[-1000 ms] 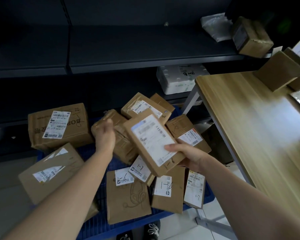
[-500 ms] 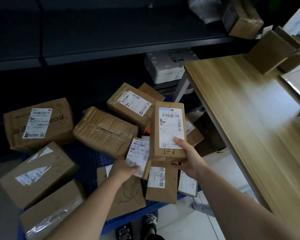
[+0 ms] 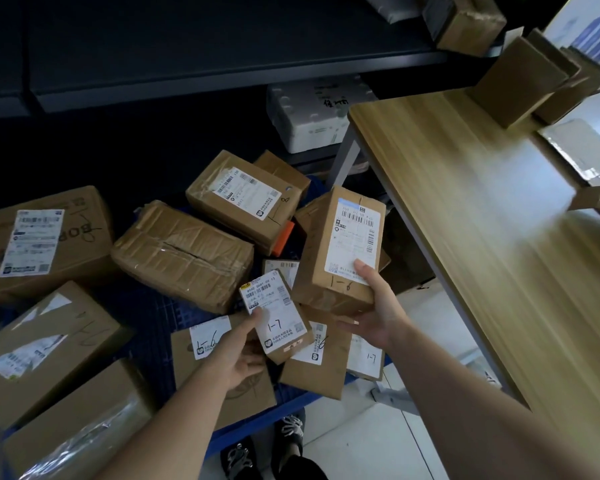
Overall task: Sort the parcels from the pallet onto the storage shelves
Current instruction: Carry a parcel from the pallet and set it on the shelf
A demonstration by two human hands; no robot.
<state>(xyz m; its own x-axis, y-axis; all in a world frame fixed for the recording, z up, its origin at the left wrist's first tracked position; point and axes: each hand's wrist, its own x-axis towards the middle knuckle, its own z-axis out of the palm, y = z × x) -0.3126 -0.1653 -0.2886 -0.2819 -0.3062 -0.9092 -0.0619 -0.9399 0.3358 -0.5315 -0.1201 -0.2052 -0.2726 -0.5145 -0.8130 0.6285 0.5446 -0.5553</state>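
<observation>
Tall brown cardboard parcel (image 3: 340, 244) points shelfward from your gripping right hand (image 3: 378, 317); left hand (image 3: 241, 355) pinches a smaller brown carton (image 3: 278, 313) (marked 1-7).

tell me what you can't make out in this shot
Head view, printed label text on the tall parcel in the right hand: too small; only handwritten 1-6 reads.
Head view, flat parcel below: the left hand, gripping the small parcel, covers part of it.
Head view, table far end: motion blur.
Head view, shelf box: cut by top edge.
</observation>
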